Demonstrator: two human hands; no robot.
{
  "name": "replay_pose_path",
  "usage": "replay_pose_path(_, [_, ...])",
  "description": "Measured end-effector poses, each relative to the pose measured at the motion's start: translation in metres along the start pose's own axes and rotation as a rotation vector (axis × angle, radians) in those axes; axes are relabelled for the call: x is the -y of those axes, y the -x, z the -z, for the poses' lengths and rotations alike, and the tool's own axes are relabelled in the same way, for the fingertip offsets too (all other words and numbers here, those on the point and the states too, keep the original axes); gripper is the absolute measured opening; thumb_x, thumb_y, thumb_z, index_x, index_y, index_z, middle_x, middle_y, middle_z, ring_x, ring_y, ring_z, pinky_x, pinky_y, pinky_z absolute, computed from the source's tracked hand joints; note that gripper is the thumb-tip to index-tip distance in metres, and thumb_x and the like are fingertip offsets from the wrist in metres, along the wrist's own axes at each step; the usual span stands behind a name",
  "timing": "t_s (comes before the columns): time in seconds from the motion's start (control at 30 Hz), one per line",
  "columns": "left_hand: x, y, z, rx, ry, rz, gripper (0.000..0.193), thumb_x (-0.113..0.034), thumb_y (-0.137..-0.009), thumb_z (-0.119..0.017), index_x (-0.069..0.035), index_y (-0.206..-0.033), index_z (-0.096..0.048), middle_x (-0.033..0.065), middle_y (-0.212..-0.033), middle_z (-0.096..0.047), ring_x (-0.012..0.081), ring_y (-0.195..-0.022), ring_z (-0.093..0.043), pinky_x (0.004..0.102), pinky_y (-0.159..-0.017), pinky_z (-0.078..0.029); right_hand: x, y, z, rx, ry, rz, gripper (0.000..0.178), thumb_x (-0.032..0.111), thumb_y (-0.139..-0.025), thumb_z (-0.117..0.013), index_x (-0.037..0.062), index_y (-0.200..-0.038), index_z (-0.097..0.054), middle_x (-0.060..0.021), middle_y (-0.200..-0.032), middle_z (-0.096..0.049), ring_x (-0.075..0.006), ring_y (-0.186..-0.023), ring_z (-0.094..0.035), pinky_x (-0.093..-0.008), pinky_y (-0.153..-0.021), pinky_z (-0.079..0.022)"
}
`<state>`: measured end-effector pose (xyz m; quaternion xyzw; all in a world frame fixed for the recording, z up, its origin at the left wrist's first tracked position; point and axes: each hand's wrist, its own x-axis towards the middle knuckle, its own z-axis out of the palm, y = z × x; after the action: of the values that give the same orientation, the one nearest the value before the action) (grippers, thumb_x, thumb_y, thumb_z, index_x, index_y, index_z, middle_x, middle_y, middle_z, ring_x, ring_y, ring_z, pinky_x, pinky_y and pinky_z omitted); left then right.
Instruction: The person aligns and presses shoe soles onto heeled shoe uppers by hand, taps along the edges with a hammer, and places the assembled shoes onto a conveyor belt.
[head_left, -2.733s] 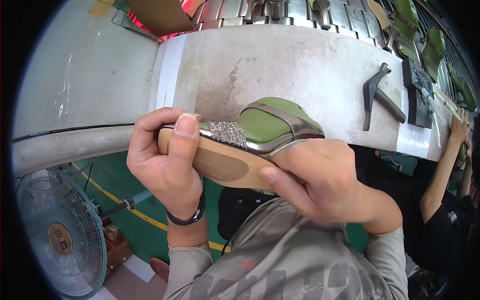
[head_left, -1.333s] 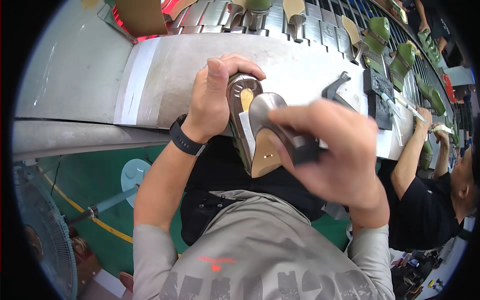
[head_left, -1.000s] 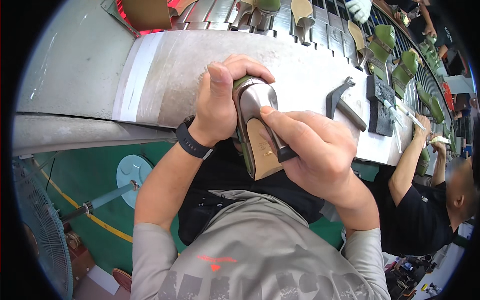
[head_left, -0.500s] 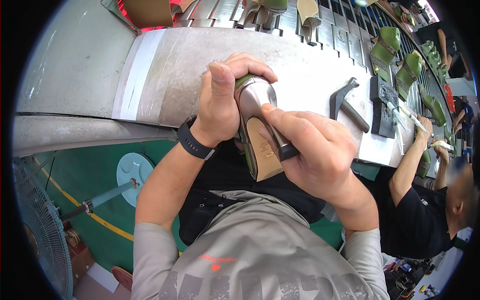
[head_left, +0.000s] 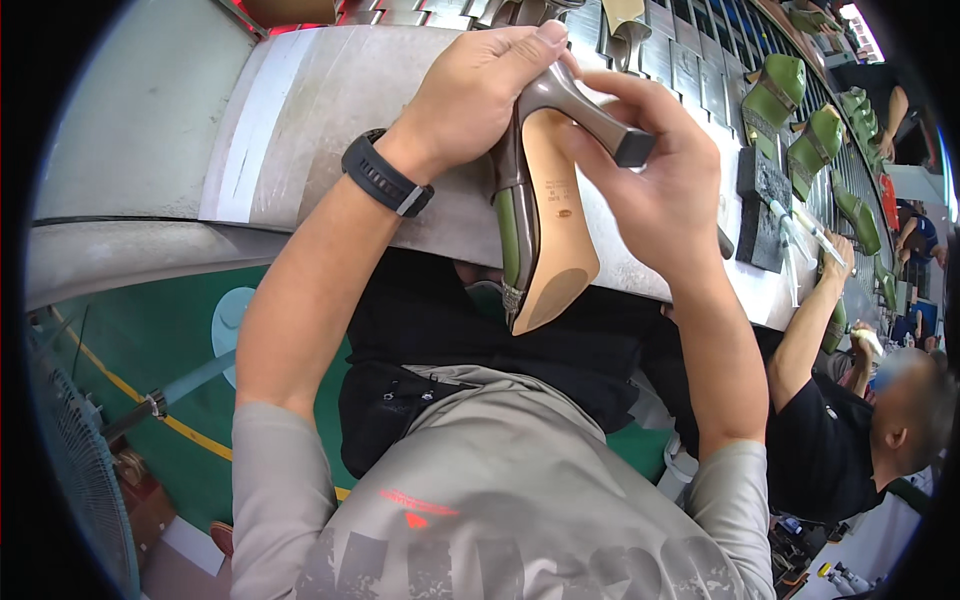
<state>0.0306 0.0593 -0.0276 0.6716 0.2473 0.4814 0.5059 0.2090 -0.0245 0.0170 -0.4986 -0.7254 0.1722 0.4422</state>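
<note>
A high-heeled shoe (head_left: 555,210), sole towards me and toe pointing down at my body, is held over the near edge of the table. Its sole is tan, its heel brownish and glossy with a dark tip, and its side shows green. My left hand (head_left: 485,95) is closed round the back of the shoe, where the heel begins. On the other side my right hand (head_left: 660,170) curls about the heel, thumb by the sole and fingers partly hidden behind it. Only the handle end of a hammer (head_left: 726,243) shows beside my right wrist.
A black block (head_left: 762,210) with white tubes stands at the table's right. Several green shoes (head_left: 817,150) line the conveyor (head_left: 700,70) behind it. A co-worker (head_left: 830,430) in black sits close on my right; a fan (head_left: 75,460) stands low at the left.
Both hands have carried the shoe up and away from my body. It has turned, showing more sole, and its heel now points right. My right hand now covers most of the hammer.
</note>
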Motion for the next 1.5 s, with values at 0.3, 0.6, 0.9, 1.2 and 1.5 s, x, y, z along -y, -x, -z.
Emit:
replay_pose_path(0.3, [-0.001, 0.010, -0.009, -0.130, 0.114, 0.077, 0.064, -0.051, -0.113, -0.041, 0.001, -0.097, -0.074, 0.0058, -0.083, -0.070, 0.0141, -0.079, -0.061, 0.0285, -0.077, -0.048, 0.013, -0.010, 0.012, 0.508, -0.227, -0.570, 0.050, 0.045, -0.097, -0.075, 0.0003, -0.074, -0.069, -0.0024, -0.062, -0.063, -0.0095, -0.056, -0.059, -0.0263, -0.052, -0.047])
replay_pose_path(0.6, [-0.015, 0.010, -0.016, -0.196, 0.103, 0.015, 0.066, -0.051, -0.113, -0.042, 0.004, -0.092, -0.073, 0.0096, -0.085, -0.071, 0.0157, -0.084, -0.064, 0.0302, -0.079, -0.050, 0.026, -0.024, 0.009, 0.550, -0.082, -0.615, 0.050, 0.043, -0.097, -0.076, -0.0029, -0.078, -0.072, -0.0052, -0.062, -0.064, -0.0100, -0.057, -0.060, -0.0276, -0.052, -0.048])
replay_pose_path(0.9, [-0.028, 0.009, -0.019, -0.231, 0.134, 0.092, 0.063, -0.048, -0.114, -0.042, 0.005, -0.101, -0.072, 0.0123, -0.092, -0.072, 0.0173, -0.092, -0.065, 0.0313, -0.086, -0.051, 0.017, -0.016, 0.010, 0.465, -0.081, -0.596, 0.042, 0.031, -0.094, -0.080, 0.0020, -0.068, -0.063, -0.0006, -0.059, -0.060, -0.0065, -0.054, -0.052, -0.0265, -0.051, -0.044])
replay_pose_path(1.2, [0.002, 0.022, -0.027, -0.311, -0.034, -0.210, 0.061, -0.043, -0.115, -0.036, 0.005, -0.104, -0.071, 0.0157, -0.092, -0.070, 0.0232, -0.086, -0.066, 0.0344, -0.081, -0.051, 0.006, -0.012, 0.028, 0.670, -0.145, -0.480, 0.035, 0.026, -0.090, -0.086, 0.0018, -0.080, -0.063, -0.0004, -0.064, -0.059, -0.0084, -0.058, -0.054, -0.0266, -0.053, -0.044])
replay_pose_path(1.5, [0.002, 0.012, -0.035, -0.355, -0.027, -0.335, 0.060, -0.044, -0.114, -0.036, 0.005, -0.097, -0.068, 0.0220, -0.089, -0.068, 0.0347, -0.084, -0.068, 0.0399, -0.079, -0.051, 0.006, -0.013, 0.027, 0.648, -0.150, -0.495, 0.036, 0.027, -0.090, -0.086, 0.0012, -0.084, -0.061, 0.0002, -0.065, -0.059, -0.0067, -0.057, -0.053, -0.0265, -0.052, -0.044])
